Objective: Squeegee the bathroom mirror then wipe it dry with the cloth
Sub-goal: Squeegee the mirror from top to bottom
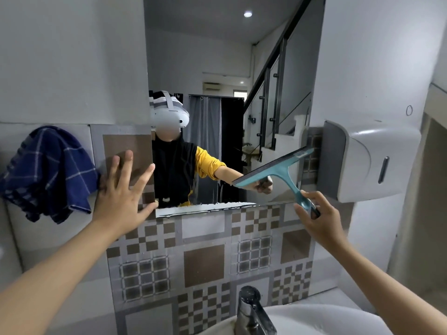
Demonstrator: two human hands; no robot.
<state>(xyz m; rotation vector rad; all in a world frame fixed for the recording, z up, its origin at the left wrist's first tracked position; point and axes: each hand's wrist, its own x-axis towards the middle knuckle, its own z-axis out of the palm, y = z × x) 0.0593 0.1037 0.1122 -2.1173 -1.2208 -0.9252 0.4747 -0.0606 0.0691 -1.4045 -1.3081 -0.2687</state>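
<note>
The tall bathroom mirror (229,56) hangs on the wall straight ahead, with a band of foam or water along its bottom edge. My right hand (316,213) grips the handle of a teal squeegee (278,170), whose blade lies tilted against the mirror's lower right part. My left hand (121,197) is flat with fingers spread on the tiled wall at the mirror's left edge, holding nothing. A dark blue checked cloth (48,170) hangs on the wall just left of that hand.
A white paper-towel dispenser (362,160) juts from the wall right of the mirror, close to the squeegee blade's end. Below are a chrome tap (251,310) and a white basin (326,320). Patterned grey and brown tiles (205,262) cover the wall under the mirror.
</note>
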